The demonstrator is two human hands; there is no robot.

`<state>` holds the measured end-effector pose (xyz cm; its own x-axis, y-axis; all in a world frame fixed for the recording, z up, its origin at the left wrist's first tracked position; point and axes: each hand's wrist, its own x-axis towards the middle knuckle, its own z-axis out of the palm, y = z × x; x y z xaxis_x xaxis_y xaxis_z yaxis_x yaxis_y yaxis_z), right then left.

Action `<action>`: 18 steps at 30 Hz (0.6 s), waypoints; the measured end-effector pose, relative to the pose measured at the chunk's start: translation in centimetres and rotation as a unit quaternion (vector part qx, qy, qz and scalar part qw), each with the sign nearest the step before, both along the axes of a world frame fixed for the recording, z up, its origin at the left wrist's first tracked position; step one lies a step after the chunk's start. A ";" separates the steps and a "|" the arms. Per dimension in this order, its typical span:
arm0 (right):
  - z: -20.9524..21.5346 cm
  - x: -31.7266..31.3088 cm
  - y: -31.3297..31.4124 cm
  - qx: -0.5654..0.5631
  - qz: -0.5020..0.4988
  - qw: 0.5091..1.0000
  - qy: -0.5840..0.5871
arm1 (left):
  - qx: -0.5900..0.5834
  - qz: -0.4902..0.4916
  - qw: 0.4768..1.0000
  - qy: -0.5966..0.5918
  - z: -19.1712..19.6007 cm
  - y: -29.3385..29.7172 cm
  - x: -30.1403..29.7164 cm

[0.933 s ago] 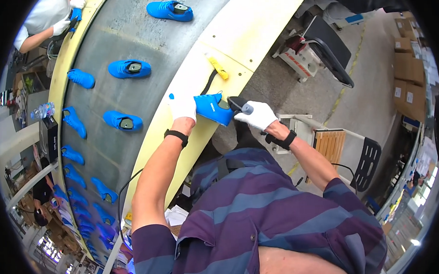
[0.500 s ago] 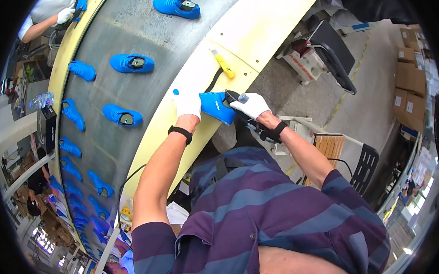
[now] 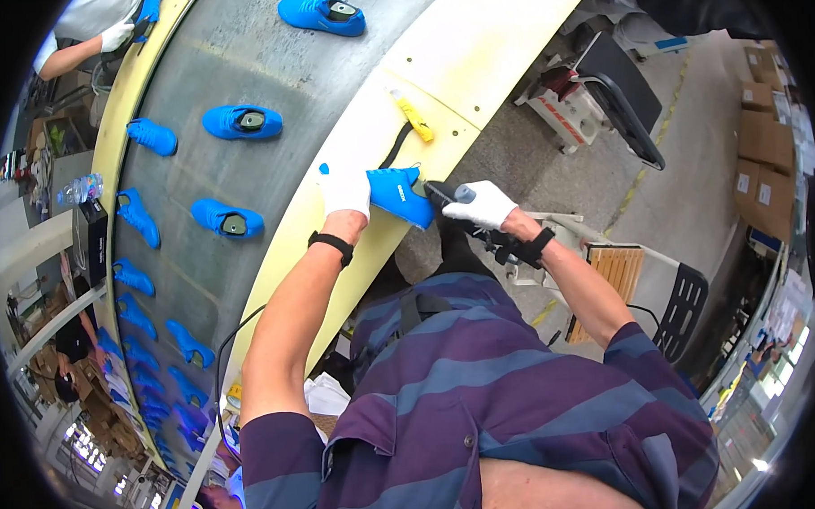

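My left hand (image 3: 344, 192), in a white glove, holds a blue shoe (image 3: 402, 195) down on the cream ledge (image 3: 367, 121) of the conveyor. In my right hand (image 3: 483, 203), also white-gloved, is a dark hand tool (image 3: 443, 194) whose tip touches the heel end of that shoe. A black band sits on each wrist. A yellow-handled tool (image 3: 414, 118) with a black cord lies on the ledge just beyond the shoe.
Several blue shoes (image 3: 241, 122) ride the grey belt (image 3: 239, 54) in a curving line. Another person's gloved hand (image 3: 115, 35) holds a shoe at the far left. A black chair (image 3: 619, 90), a wooden crate (image 3: 619, 269) and stacked cartons (image 3: 766, 107) stand on the right.
My hands and the blue shoe have stayed at about the same spot on the ledge; my right hand has closed in against the shoe's heel. The shoes on the belt have shifted slightly.
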<state>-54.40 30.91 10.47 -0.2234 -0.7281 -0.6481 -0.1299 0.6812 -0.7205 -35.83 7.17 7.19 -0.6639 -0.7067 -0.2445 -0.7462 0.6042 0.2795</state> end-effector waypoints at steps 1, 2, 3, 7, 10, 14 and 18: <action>-0.4 0.5 -0.7 0.002 0.034 0.999 0.007 | -0.013 -0.014 1.000 0.002 -0.7 -0.2 0.2; -0.4 0.4 -0.7 0.031 0.011 0.999 -0.017 | -0.013 -0.012 1.000 0.001 -1.4 -0.3 0.2; -0.5 0.4 -1.1 0.030 0.013 0.999 -0.018 | 0.019 0.049 0.998 0.041 -2.2 -0.2 0.1; -1.3 0.6 -1.6 0.039 0.021 0.999 0.024 | -0.010 0.006 1.000 -0.009 -1.7 -0.1 0.6; -2.0 0.3 -2.4 0.021 -0.022 0.998 0.060 | 0.013 0.011 1.000 -0.014 -0.7 -0.2 -0.2; -2.1 -0.3 -3.5 0.003 -0.010 0.996 0.087 | -0.006 0.014 1.000 0.019 -0.6 -0.2 -0.2; -1.7 0.0 -2.3 -0.041 -0.067 0.990 0.115 | 0.039 0.023 0.999 -0.015 0.5 -0.4 -1.1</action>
